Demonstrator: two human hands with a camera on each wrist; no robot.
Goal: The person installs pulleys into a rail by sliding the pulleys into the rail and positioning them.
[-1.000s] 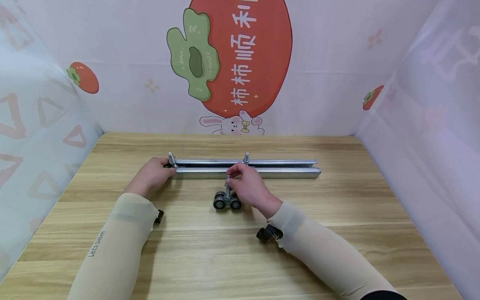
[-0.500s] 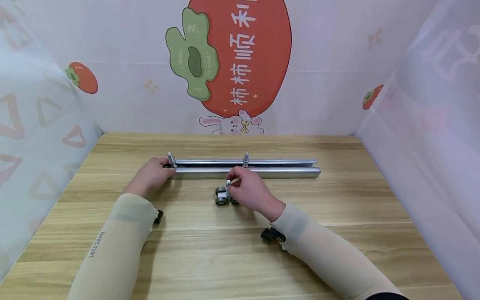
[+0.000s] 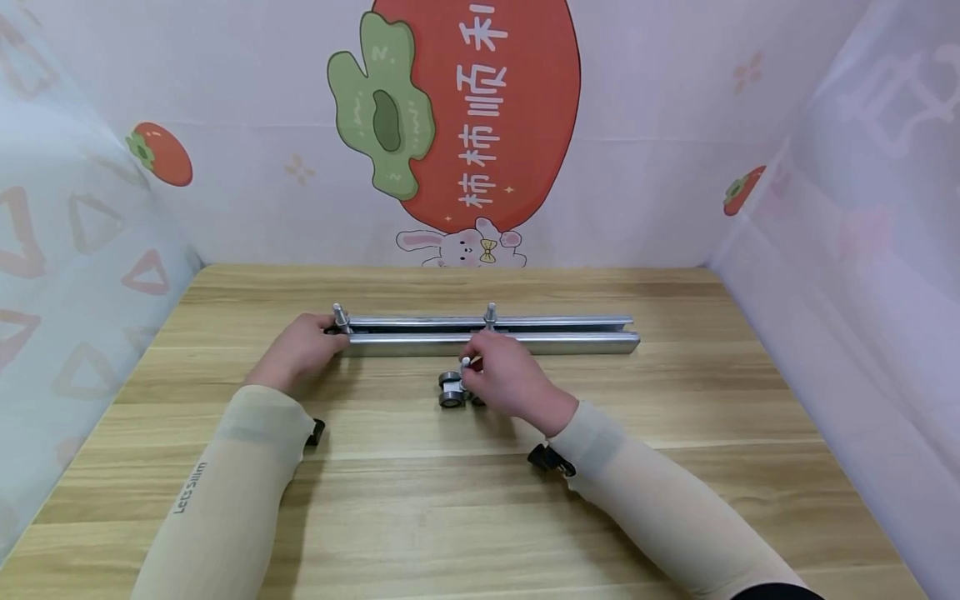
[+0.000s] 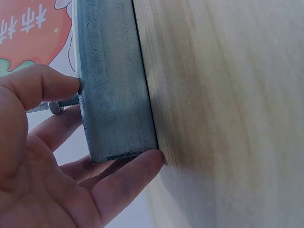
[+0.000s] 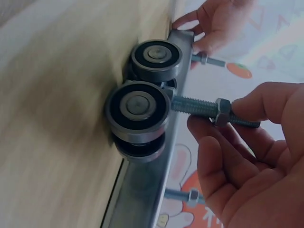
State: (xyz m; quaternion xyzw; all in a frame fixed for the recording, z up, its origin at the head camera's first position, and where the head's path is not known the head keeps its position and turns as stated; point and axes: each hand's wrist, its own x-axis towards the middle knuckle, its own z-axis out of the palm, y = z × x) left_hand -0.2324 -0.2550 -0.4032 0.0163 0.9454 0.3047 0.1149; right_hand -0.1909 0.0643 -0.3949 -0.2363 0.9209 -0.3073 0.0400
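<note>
A silvery metal rail (image 3: pixel 577 344) with an open slot along its top lies across the table. My left hand (image 3: pixel 298 346) grips its left end, the thumb on the upper edge and the fingers round the end face (image 4: pixel 124 155). Bolts with nuts stick up from the slot, one (image 3: pixel 341 318) by my left hand, another (image 3: pixel 491 314) near mid-rail. In front of the rail, my right hand (image 3: pixel 516 377) pinches the threaded bolt of a roller trolley (image 5: pixel 137 107) between thumb and fingers, above the nut (image 5: pixel 222 112). The trolley's wheels (image 3: pixel 452 399) are partly hidden by that hand in the head view.
The wood-grain table (image 3: pixel 420 508) stretches towards me in front of the rail. Behind it rises a printed backdrop (image 3: pixel 637 167) with a large red persimmon, and white sheets (image 3: pixel 847 275) hang along both sides. A small black wrist camera (image 3: pixel 551 460) hangs at my right cuff.
My right hand has moved slightly right, turning the trolley and bringing it a little closer to the rail. The left hand keeps its place at the rail's end.
</note>
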